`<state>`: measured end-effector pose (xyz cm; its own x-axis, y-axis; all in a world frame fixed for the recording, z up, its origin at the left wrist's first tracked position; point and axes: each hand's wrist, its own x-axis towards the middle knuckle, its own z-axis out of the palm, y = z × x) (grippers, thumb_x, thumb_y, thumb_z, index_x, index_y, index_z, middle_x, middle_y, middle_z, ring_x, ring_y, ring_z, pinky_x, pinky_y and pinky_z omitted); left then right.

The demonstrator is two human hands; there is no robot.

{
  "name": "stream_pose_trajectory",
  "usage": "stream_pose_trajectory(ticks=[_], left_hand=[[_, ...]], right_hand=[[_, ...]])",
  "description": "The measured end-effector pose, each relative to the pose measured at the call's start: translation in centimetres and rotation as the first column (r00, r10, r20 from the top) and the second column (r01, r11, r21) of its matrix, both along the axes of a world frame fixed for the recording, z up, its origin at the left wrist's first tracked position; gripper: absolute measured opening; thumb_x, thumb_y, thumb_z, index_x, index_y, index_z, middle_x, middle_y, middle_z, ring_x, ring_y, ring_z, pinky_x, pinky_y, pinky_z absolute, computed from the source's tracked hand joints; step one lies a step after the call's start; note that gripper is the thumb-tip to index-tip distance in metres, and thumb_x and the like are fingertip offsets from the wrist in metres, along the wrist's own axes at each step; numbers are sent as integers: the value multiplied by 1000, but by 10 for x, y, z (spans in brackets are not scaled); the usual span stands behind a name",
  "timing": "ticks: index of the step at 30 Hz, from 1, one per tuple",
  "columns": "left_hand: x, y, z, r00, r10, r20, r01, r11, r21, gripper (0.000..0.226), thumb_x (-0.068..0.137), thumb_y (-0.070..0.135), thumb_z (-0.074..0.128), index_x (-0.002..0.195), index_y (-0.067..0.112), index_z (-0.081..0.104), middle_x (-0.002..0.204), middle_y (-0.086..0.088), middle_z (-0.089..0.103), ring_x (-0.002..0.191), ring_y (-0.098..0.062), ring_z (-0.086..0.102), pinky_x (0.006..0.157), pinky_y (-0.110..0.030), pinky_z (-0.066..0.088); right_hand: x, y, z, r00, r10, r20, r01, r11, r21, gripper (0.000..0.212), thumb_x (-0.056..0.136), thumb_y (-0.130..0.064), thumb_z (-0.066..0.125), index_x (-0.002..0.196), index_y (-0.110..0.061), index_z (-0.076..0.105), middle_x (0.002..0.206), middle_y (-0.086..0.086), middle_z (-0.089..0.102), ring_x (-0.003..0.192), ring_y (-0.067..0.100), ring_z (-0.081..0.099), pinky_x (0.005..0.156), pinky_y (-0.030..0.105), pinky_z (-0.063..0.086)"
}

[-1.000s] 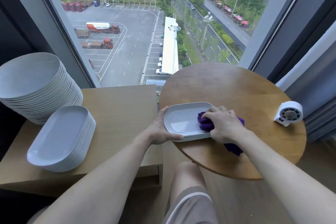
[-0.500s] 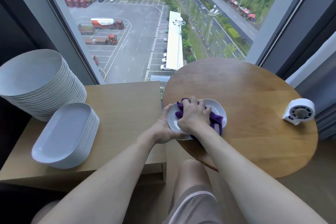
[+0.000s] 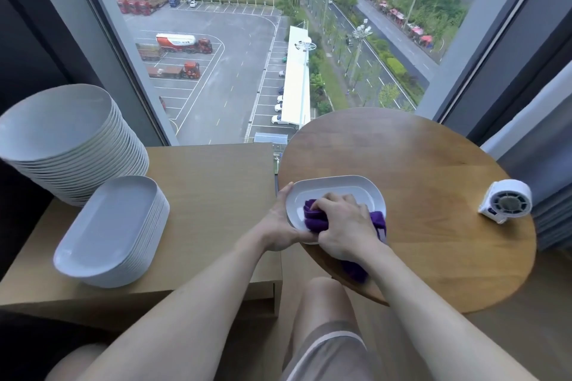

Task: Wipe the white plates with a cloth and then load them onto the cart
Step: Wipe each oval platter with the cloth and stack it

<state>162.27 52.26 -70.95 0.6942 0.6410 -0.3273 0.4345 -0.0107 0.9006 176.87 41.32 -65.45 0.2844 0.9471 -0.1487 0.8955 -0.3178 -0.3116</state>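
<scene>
- left grip (image 3: 280,226) clamps plate (image 3: 337,189) rim, steadying it on worktop (image 3: 418,164) edge
- right grip (image 3: 343,226), just beside, curled round purple cloth (image 3: 314,219), pressing it into plate for wiping

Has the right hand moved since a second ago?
Yes. The right hand, gripping the purple cloth, slid left across the plate, away from the white fan.

Small white fan (image 3: 506,201) — rt edge of round wooden table (image 3: 418,158).
</scene>
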Motion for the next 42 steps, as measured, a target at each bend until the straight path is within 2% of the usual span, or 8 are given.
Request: stream_pose_trajectory(ticks=[3, 11, 16, 21, 28, 32, 40, 42], left_hand=[[0, 2, 1, 1000, 12, -2, -12, 1000, 4, 135, 66, 22, 99, 161, 37, 5, 135, 11, 51, 118, -5, 56, 79, 2, 41], [2, 4, -3, 999, 10, -47, -9, 1000, 21, 135, 68, 19, 98, 163, 34, 3, 141, 4, 45, 129, -15, 48, 102, -15, 37], [3, 1, 0, 999, -10, -41, 11, 1000, 29, 132, 72, 16, 95, 162, 34, 1, 123, 21, 45, 118, -10, 50, 71, 8, 35], [2, 1, 0, 999, -20, -33, 21, 1000, 22, 131, 73, 13, 94, 162, 31, -1, 121, 28, 45, 105, 15, 50, 72, 6, 38], [2, 0, 5, 998, -37, -58, 36, 999, -9, 134, 76, 16, 89, 164, 32, -12, 156, 1, 44, 138, -16, 51, 117, -32, 41], [-1, 3, 5, 995, -52, -86, 48, 998, -39, 140, 65, 23, 89, 161, 42, -11, 130, 14, 59, 115, -3, 63, 83, -4, 46], [-1, -1, 11, 999, -26, -37, 26, 1000, 11, 119, 71, 21, 97, 143, 52, 7, 121, 20, 56, 94, 21, 61, 73, -1, 46], [0, -5, 15, 997, -17, -69, 20, 999, 40, 122, 72, 18, 96, 151, 47, 8, 123, 21, 52, 103, 12, 61, 75, 1, 44]], right_hand=[[6, -4, 0, 986, -160, 48, 160, 987, 4, 42, 75, -31, 55, 117, -33, 58, 124, -11, 54, 118, 23, 42, 101, 42, 32], [45, 2, 8, 897, -437, 68, 439, 898, -25, 48, 77, -34, 51, 124, -30, 58, 128, 0, 51, 121, 30, 42, 103, 48, 32], [25, 30, 0, 852, -473, 226, 486, 874, 0, 37, 89, -35, 59, 123, -22, 54, 127, 4, 47, 123, 34, 41, 101, 50, 33], [-4, 44, -1, 918, -196, 345, 231, 971, -63, 53, 83, -33, 64, 133, -23, 47, 139, 5, 42, 130, 36, 37, 105, 55, 31], [-24, 37, -1, 977, 137, 166, -135, 991, -22, 48, 82, -36, 64, 129, -28, 56, 137, -8, 46, 129, 27, 36, 104, 48, 29], [-13, 17, -2, 992, 128, 23, -128, 992, -8, 51, 79, -22, 63, 129, -33, 59, 132, -15, 49, 126, 21, 37, 101, 41, 29], [-8, -10, -9, 985, -171, 10, 169, 979, 114, 49, 80, -27, 61, 128, -35, 55, 135, -12, 48, 124, 21, 37, 104, 39, 28], [-2, -15, -10, 972, -233, 15, 229, 966, 124, 50, 79, -23, 59, 127, -35, 55, 136, -12, 48, 125, 22, 37, 105, 39, 28]])
